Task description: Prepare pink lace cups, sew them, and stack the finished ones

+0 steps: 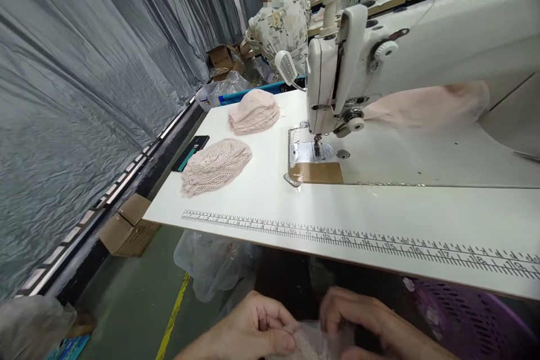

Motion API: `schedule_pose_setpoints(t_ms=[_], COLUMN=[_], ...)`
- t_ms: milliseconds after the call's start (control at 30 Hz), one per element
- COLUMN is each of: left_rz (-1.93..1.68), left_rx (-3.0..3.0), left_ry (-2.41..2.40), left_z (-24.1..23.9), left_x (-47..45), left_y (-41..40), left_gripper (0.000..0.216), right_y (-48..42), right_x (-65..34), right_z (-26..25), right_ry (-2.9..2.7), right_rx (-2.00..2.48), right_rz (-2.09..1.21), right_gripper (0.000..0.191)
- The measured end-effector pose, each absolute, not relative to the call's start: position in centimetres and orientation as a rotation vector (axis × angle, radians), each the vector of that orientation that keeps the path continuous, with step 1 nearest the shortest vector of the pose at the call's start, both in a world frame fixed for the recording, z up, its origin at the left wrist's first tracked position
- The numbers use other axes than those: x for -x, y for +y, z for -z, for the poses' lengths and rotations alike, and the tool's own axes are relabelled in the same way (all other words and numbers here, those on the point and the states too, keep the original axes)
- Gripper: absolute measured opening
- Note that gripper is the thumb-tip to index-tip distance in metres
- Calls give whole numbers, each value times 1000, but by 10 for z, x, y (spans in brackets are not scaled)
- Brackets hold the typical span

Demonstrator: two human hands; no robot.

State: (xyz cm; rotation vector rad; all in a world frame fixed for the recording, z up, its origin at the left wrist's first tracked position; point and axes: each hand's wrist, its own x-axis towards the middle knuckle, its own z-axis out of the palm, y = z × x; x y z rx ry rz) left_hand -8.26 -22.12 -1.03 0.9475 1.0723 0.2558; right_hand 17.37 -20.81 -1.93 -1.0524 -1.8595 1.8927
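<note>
Low in the view, in front of the table edge, my left hand pinches a piece of pale, sheer lace fabric between thumb and fingers. Curled over the same fabric on the other side is my right hand, its fingertips partly hidden, so its hold is unclear. Two pale pink gathered fabric pieces lie on the table: a lace one nearer me and a smoother one behind it. The sewing machine stands to the right, its needle area bare of cloth.
The white table has a printed ruler along its front edge. A dark flat box lies at its left edge. Below are a purple basket, plastic bags and a cardboard box. A person sits ahead.
</note>
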Motion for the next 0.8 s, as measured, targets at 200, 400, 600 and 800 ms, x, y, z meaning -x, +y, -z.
schedule_pose_setpoints(t_ms=[200, 400, 600, 800], left_rz=[-232, -312, -265, -144], left_rx=[-1085, -1140, -1086, -1016], left_ry=[1145, 1192, 1115, 1195], left_z=[6, 4, 6, 4], left_x=[83, 90, 93, 77], left_y=[-220, -220, -220, -215], left_gripper=[58, 56, 53, 37], right_y=[-196, -209, -212, -203], right_x=[-152, -159, -160, -161], right_z=[18, 40, 40, 30], right_ry=[-2108, -1889, -1838, -1932], right_rx=[948, 1154, 1226, 1087], right_rz=[-1986, -1941, -2005, -1995], right_gripper=[62, 14, 18, 33])
